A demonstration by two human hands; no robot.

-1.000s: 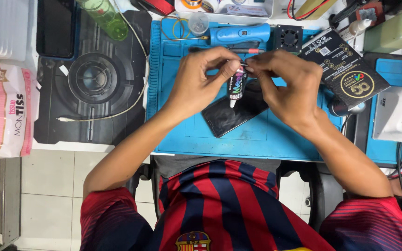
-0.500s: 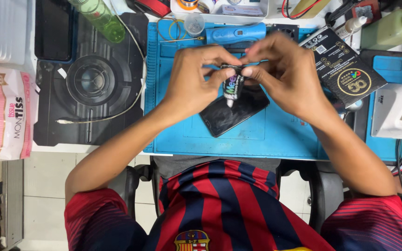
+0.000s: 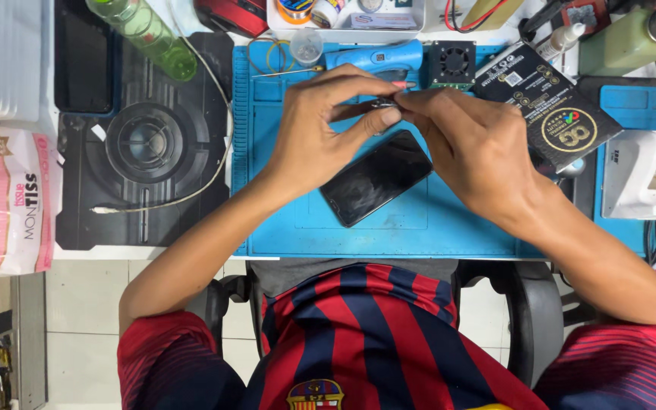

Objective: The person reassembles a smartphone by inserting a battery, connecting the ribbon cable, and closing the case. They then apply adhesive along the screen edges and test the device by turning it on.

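Both my hands meet above a blue work mat (image 3: 282, 220). My left hand (image 3: 328, 129) and my right hand (image 3: 472, 144) pinch a small tube (image 3: 383, 104) between their fingertips. Only a dark sliver of the tube shows; the fingers hide the remainder. Just below the hands a black phone (image 3: 377, 178) lies screen-up and tilted on the mat, touched by neither hand.
A blue handheld tool (image 3: 373, 57) and a small black fan (image 3: 453, 61) lie behind the hands. A black box (image 3: 552, 102) and a white tape dispenser (image 3: 639, 182) are to the right. On the left are a black pad (image 3: 146, 144), a green bottle (image 3: 146, 34) and a tissue pack (image 3: 5, 201).
The tube hung down in plain sight between my fingers before; now my hands have closed together and sit slightly farther back, hiding most of it and uncovering the phone.
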